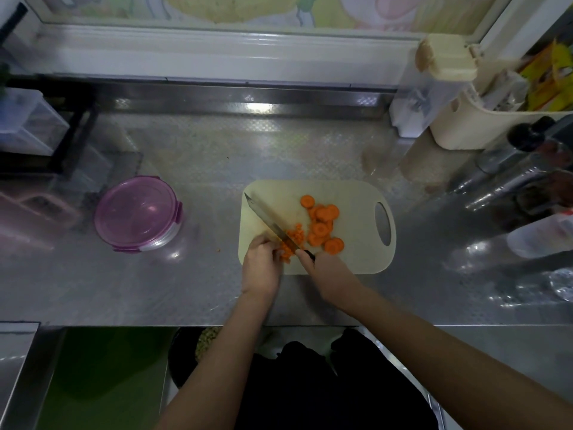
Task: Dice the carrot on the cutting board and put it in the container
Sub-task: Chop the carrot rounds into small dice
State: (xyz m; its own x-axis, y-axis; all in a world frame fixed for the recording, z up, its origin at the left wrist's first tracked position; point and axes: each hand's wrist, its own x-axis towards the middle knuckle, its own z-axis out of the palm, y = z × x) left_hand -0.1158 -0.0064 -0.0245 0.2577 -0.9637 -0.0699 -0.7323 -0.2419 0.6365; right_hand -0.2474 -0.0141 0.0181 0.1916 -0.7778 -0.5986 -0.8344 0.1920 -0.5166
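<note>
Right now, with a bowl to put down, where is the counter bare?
Bare steel counter lies between the pink-lidded container and the cutting board, and behind the board to the back rail. The right side is crowded with bottles and a cream basket.

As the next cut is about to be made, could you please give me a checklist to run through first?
1. Right hand grips the knife by its handle: ok.
2. Left hand holds the carrot pieces being cut: ok.
3. Left fingertips clear of the blade: cannot tell; they sit right beside it.
4. Cutting board lies flat and fully on the counter: ok.
5. Round slices waiting to be diced lie on the board, right of the blade: ok.
6. Container ready to receive carrot: not ok; its purple lid is on.
</note>
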